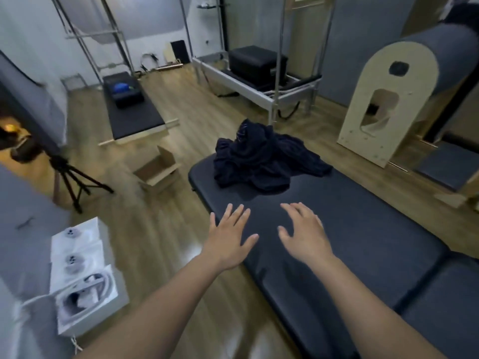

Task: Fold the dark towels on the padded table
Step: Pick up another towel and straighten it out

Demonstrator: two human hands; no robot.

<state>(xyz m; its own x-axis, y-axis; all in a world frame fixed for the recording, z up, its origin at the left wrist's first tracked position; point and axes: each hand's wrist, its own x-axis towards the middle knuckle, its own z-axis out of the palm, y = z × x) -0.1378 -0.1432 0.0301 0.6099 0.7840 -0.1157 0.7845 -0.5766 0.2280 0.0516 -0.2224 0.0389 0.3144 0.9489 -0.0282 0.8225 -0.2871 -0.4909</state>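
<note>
My left grip (pixel 228 239) and right grip (pixel 303 234) are spread open and empty over the surface (pixel 363 229), with the towel heap (pixel 261 159) straight ahead, about equally near each.

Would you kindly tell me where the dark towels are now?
Head view: the dark towels lie heaped at the padded table's far end, beyond the left hand and right hand.

Crumpled matt cloth dark towels (pixel 267 159), smooth faintly glossy padded table (pixel 363 229), wood-look floor (pixel 160 229), cardboard box (pixel 158 169)
</note>
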